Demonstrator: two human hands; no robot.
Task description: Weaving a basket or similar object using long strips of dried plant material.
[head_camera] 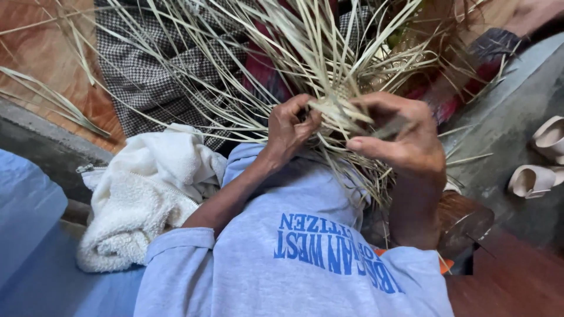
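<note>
Straw strips: light, springy, brittle (we judge); we hold near the woven core.
Left hand: pinching strips.
Right hand: pinching one strip.

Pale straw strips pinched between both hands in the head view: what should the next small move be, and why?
Probably a short pull with the right hand to snug the strip it pinches, while the left hand pins the crossing. Both hands grip the straw strips at one tight knot, and the long loose ends fan outward, unworked.

Two hands, two pale rolled strips, one white fleece
</note>
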